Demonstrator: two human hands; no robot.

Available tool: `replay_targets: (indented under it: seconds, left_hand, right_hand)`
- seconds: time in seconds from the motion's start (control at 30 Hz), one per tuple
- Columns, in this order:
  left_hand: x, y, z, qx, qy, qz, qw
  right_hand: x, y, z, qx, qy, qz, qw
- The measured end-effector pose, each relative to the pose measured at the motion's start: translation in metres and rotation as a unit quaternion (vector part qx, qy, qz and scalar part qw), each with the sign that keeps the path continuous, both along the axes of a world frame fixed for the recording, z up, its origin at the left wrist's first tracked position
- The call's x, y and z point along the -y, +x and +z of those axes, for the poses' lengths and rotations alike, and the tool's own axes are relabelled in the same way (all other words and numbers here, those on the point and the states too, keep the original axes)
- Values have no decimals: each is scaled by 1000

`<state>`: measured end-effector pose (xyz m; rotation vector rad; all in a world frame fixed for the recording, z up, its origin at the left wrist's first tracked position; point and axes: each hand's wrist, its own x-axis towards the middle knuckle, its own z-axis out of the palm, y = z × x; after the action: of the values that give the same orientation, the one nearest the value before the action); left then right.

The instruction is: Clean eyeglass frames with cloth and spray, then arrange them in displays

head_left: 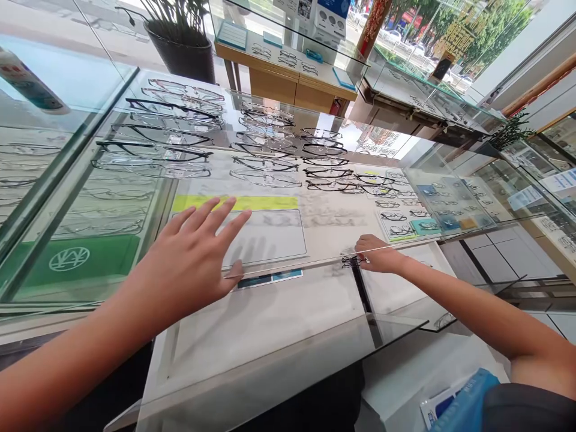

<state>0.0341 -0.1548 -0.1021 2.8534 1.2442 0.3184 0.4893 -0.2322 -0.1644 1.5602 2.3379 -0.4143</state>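
My left hand [198,252] is spread, fingers apart, over the near left part of the glass display counter [252,354]. It holds nothing, and its shadow falls on a white panel with a yellow-green strip [238,203]. Whether the palm touches the glass, I cannot tell. Farther right, my right hand [375,253] is closed at the front edge of the upper glass, with a dark-framed pair of eyeglasses [349,261] at its fingertips. The fingers partly hide that frame. Beyond both hands, rows of eyeglasses [265,162] lie on the glass top.
A green panel with a white logo [69,259] lies inside the left case, and a bottle [33,84] lies on top. A potted plant [182,51] stands behind. More eyeglasses [400,216] sit at the right. A glass pane edge [405,331] juts toward me.
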Motion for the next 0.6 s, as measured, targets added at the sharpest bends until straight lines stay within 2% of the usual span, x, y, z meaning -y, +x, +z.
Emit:
replay_targets:
  seconds: [0.1, 0.27, 0.47, 0.6]
  left_hand:
    - [0, 0, 1, -11, 14, -7, 1000]
    - [-2, -1, 1, 2, 9, -4, 1000]
    - [-5, -1, -3, 9, 17, 1, 1000]
    - [-6, -1, -3, 9, 18, 15, 1000]
  right_hand:
    - [-31, 33, -22, 12, 49, -25, 998]
    - [-78, 74, -48, 20, 130, -74, 989]
    - [-127, 102, -73, 25, 188, -118, 975]
    - [-151, 112, -87, 31, 201, -138, 969]
